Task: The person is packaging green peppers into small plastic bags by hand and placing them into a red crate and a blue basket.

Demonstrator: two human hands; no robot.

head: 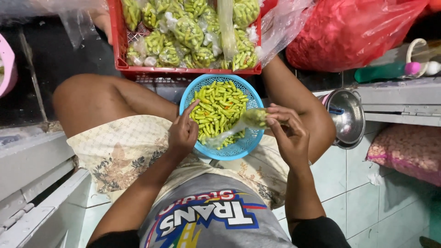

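Small clear bag of green chilies [254, 118] sits pinched in right hand [288, 135] fingertips, w/ its twisted tail running to left hand [183, 134], which grips it closed. Blue basket [239, 148] of loose chilies sits just under both hands. Risk: twist slackens, bag opens, chilies spill into basket or onto lap. Red crate [120, 55] of filled bags lies beyond the hands.

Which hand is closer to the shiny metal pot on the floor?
Right. The right hand, holding a small bag of chilies, is just left of the metal pot; the left hand is across the blue basket.
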